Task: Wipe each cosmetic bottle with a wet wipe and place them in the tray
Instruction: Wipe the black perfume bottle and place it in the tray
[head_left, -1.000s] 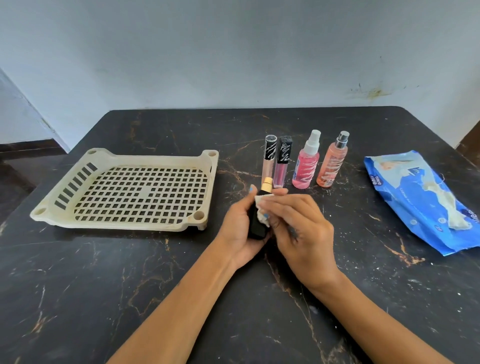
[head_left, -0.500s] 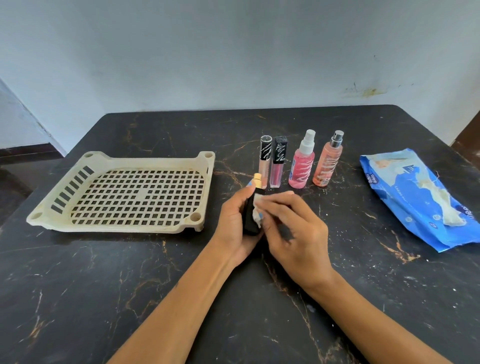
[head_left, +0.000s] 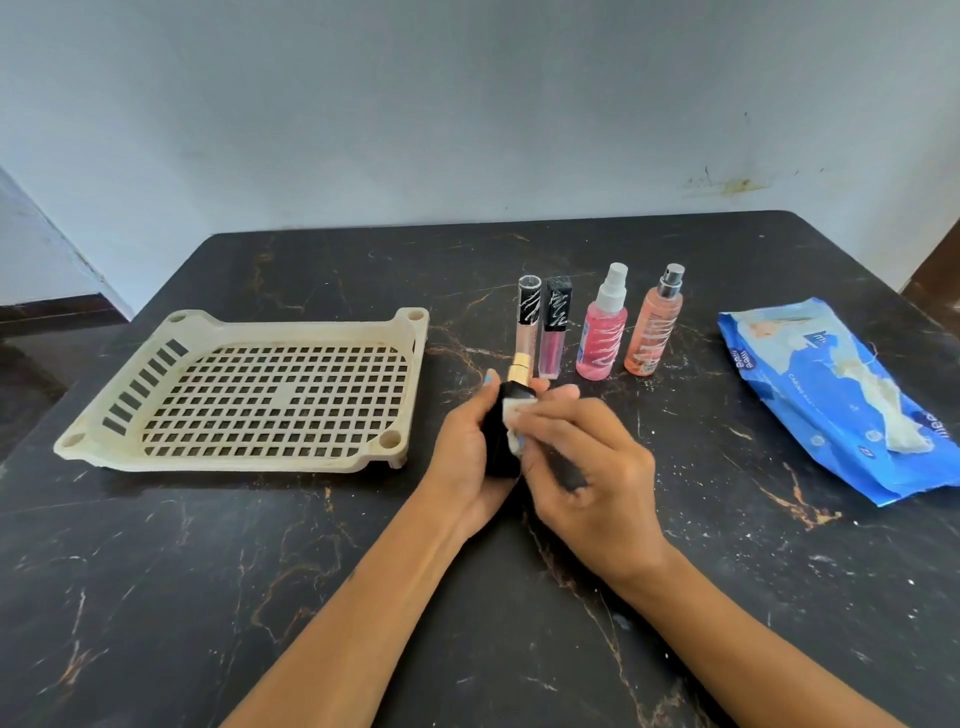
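My left hand (head_left: 465, 457) grips a black bottle with a gold cap (head_left: 501, 441), held upright over the table. My right hand (head_left: 587, 467) presses a small white wet wipe (head_left: 514, 421) against the bottle's side. Behind the hands stand a row of cosmetics: a pale lip gloss tube (head_left: 527, 319), a pink lip gloss tube (head_left: 553, 327), a pink spray bottle (head_left: 602, 327) and a peach spray bottle (head_left: 654, 325). The cream perforated tray (head_left: 415, 332) lies to the left with nothing in it.
A blue pack of wet wipes (head_left: 836, 395) lies at the right with a wipe sticking out of its opening. The black marble table (head_left: 208, 597) ends at a pale wall behind. Floor shows past the table's left edge.
The right hand has rubbed the wipe slightly along the black bottle, which stays in the left hand. The camera view has shifted a little.
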